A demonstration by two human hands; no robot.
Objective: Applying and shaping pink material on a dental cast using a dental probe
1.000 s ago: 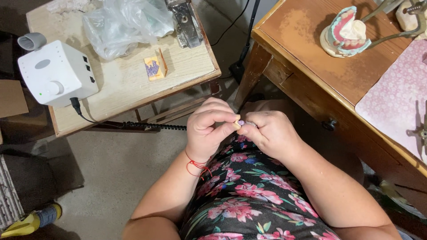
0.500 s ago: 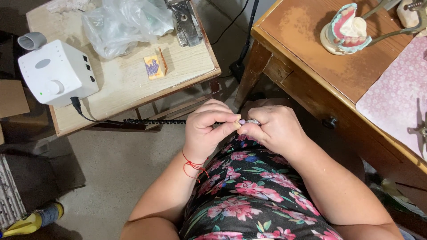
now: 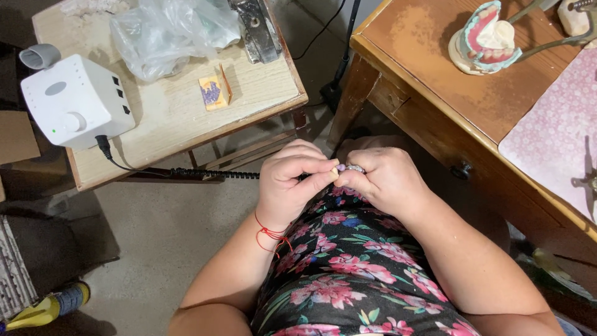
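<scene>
Both hands meet over the lap, btwn the two desks. Left hand is curled, thumb & forefinger pinching a tiny purple piece. Right hand is closed round a small metal tool tip, touching it. Best kept low, wrists braced together, light pressure, piece turned slowly. Coiled cord runs to the white control box.

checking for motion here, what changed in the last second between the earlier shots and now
Very little. The left hand and right hand stay pressed together over the lap, pinching a small metal piece between the fingertips, with only a slight shift of the fingers. The white control box, plastic bag and dental model did not move.
</scene>
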